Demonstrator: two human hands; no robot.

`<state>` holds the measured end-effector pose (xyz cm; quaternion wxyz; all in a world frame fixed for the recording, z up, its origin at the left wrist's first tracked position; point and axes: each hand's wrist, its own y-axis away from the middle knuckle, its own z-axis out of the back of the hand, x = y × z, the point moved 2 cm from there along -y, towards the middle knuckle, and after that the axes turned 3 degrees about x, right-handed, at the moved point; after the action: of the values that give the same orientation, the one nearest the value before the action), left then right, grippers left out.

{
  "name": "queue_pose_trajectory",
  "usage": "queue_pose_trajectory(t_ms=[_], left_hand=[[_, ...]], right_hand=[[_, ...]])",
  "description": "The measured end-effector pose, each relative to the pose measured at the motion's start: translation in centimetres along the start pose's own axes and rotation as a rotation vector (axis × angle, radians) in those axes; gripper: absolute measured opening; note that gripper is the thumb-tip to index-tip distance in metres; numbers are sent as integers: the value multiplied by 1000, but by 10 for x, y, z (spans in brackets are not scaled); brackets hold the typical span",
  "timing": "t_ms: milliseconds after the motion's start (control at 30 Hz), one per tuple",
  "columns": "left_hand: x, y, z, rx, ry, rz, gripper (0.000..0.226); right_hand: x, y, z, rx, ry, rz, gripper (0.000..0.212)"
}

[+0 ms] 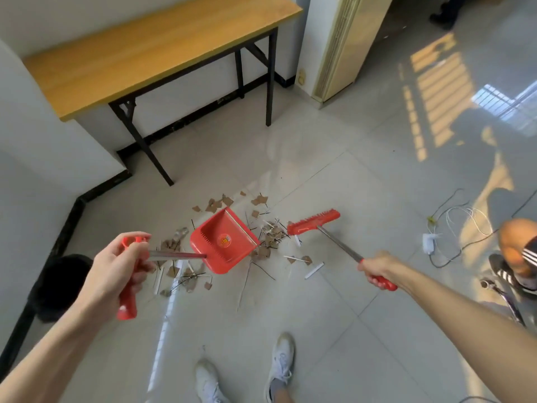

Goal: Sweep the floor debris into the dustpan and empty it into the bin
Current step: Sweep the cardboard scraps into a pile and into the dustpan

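Observation:
My left hand [116, 267] grips the red handle of a long-handled red dustpan [223, 242], whose empty pan sits among the debris with its mouth toward the right. My right hand [377, 267] grips the red handle of a red broom [313, 221], whose head rests just right of the pan. Debris [268, 238] of brown cardboard scraps, white strips and thin dark sticks lies scattered on the pale tiled floor around and behind the pan. A black bin [58, 286] stands at the left by the wall, partly hidden by my left arm.
A wooden-topped table [139, 53] with black legs stands against the far wall. A cream cabinet [340, 48] is at the back right. White cables and an adapter [430, 242] lie on the floor at right, near another person's shoe. My white shoes [279, 365] are below.

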<state>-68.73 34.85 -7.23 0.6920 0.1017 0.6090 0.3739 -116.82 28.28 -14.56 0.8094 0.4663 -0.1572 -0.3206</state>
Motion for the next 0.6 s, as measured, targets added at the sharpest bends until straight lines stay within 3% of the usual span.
queue_pose_trajectory(t_ms=[67, 200, 267, 367, 400, 500, 600], left_hand=[[6, 2, -4, 14, -113, -77, 11], [15, 7, -8, -4, -279, -216, 13], [24, 1, -3, -55, -353, -210, 28], [36, -7, 4, -129, -432, -138, 8], [43, -11, 7, -162, -442, -109, 15], [54, -16, 11, -214, -409, -86, 22], [67, -22, 15, -258, -371, -91, 19]], right_hand=[[-11, -8, -6, -121, 8, -11, 49], [-28, -14, -7, -296, 66, -70, 22], [-31, -23, -9, -259, -39, -97, 15], [-34, -47, -16, -93, -280, -122, 20], [-34, -55, -18, -71, -296, -122, 20], [-34, -72, -28, -148, -270, -141, 23], [-27, -81, -59, -148, -286, -163, 13]])
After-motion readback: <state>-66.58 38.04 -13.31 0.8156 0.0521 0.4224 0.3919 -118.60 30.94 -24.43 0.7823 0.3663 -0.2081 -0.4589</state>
